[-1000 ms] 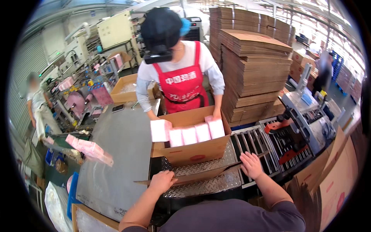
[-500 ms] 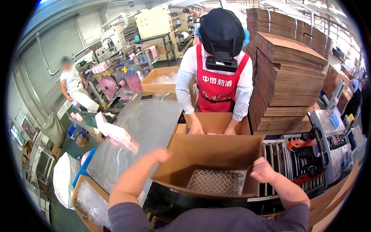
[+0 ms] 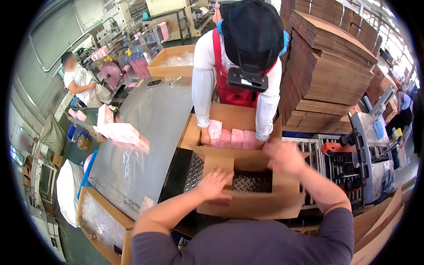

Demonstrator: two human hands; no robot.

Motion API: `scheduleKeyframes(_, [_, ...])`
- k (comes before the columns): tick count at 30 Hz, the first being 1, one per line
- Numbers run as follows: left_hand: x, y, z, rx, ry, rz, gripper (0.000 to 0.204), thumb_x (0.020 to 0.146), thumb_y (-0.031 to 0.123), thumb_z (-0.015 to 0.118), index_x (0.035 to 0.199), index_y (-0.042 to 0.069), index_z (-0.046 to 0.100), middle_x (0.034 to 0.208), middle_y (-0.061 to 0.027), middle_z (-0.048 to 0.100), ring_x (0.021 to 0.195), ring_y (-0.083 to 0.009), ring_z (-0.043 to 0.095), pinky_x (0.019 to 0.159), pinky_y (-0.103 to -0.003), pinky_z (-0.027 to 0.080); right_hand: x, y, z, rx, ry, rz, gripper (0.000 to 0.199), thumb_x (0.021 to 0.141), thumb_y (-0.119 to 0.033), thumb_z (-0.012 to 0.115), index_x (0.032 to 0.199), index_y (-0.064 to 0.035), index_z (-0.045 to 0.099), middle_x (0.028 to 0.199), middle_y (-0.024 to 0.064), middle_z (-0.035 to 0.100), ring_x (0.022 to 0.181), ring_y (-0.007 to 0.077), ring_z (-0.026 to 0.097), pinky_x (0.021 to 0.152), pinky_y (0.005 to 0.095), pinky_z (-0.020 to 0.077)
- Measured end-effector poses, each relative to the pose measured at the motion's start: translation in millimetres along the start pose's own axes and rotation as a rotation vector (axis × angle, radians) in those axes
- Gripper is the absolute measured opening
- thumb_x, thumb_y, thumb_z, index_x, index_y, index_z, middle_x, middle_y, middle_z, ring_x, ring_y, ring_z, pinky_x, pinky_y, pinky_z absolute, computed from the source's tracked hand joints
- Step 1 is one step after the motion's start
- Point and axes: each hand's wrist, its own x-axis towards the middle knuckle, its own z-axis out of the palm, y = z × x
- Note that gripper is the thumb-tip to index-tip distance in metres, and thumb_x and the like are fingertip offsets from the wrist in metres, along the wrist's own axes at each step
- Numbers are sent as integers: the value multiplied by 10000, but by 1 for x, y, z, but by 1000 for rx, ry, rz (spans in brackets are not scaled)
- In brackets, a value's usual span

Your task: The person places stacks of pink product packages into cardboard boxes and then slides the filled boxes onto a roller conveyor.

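Observation:
Before me stands a brown cardboard carton [image 3: 254, 206] with its flaps spread. Ridged metal plate shows through the gap between them. My left hand [image 3: 215, 183], wearing a ring, rests over the left flap with its fingers stretched apart and nothing in them. At the carton's far right corner is my right hand [image 3: 286, 157]; motion smears its fingers, so their grip is unclear. Just beyond, a second carton [image 3: 229, 114] holds several pink-wrapped packs [image 3: 237, 138]. A co-worker in a red apron reaches into it with both arms, one hand [image 3: 205, 136] beside the packs.
A metal table [image 3: 145, 115] on the left bears pink packs [image 3: 121, 131] and a phone [image 3: 153, 83]. Boxes of clear plastic [image 3: 104, 225] stand near left and far off. Flat cardboard [image 3: 327, 84] is stacked high behind right, near a roller conveyor [image 3: 311, 152]. Another person stands far left.
The carton has tipped and come nearer me, its flaps now spread. My left hand moved right onto a flap; my right hand moved up and left. The co-worker leans further over the packs.

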Motion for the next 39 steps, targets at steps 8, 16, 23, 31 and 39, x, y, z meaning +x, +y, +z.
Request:
scheduleKeyframes(8, [16, 9, 68, 46, 150, -150, 890, 879, 568, 573, 1518, 28, 271, 1587, -171, 248, 1471, -345, 216, 1183, -517, 195, -92, -14, 130, 102, -245, 74, 591, 960, -405, 498, 1471, -122, 404, 1567, 148, 304, 1456, 390, 241, 1161, 616, 157])
scheduleKeyframes(16, [-69, -179, 70, -659, 265, -838, 821, 965, 589, 417, 1531, 25, 230, 1605, -183, 196, 1485, -406, 124, 1207, -475, 132, -111, 27, 218, 854, 429, 1006, 640, 959, -418, 542, 1432, -5, 421, 1442, 221, 452, 1336, 341, 436, 1123, 456, 323])
scheduleKeyframes(23, [-55, -172, 108, -1391, -199, -965, 940, 896, 803, 204, 1568, 145, 187, 1624, -97, 193, 1489, -299, 180, 1126, -641, 204, -201, -17, 201, 1500, 184, 1012, 494, 973, -370, 534, 1303, -2, 545, 1247, 119, 624, 1115, 227, 583, 971, 421, 456])
scheduleKeyframes(31, [-33, -162, 87, -1640, -349, -678, 1014, 852, 857, 220, 1586, 169, 83, 1655, -44, 34, 1487, -296, 155, 1134, -613, 168, -12, -143, 112, 1292, -133, 449, 405, 968, -85, 480, 1366, -5, 476, 1306, 103, 572, 1181, 193, 552, 927, 340, 478])
scheduleKeyframes(39, [-38, -136, 90, -981, 64, -462, 644, 951, 340, 585, 1468, 38, 347, 1341, -260, 541, 1239, -405, 531, 1050, -429, 409, 69, -205, 144, 720, -147, 287, 600, 880, -284, 663, 1387, -57, 437, 1213, 260, 609, 1121, 421, 585, 978, 455, 466])
